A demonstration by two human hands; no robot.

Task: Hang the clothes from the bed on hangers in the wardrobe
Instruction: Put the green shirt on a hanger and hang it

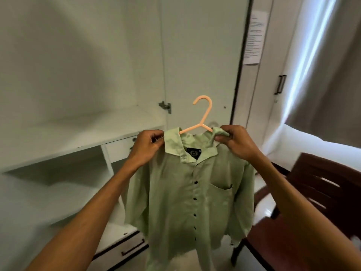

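A light green button-up shirt (187, 196) with dark buttons and a chest pocket hangs in front of me on a peach plastic hanger (204, 114). The hanger's hook sticks up above the collar; its arms are hidden inside the shirt. My left hand (148, 143) grips the shirt's left shoulder beside the collar. My right hand (234, 141) pinches the bunched collar on the right side. The open white wardrobe (78, 133) stands behind, with shelves at the left.
The wardrobe door (201, 55) stands open behind the shirt. A drawer with a dark handle (132, 247) sits low in the wardrobe. A dark wooden chair (304, 212) is at the lower right. A curtain (322, 65) hangs at the right.
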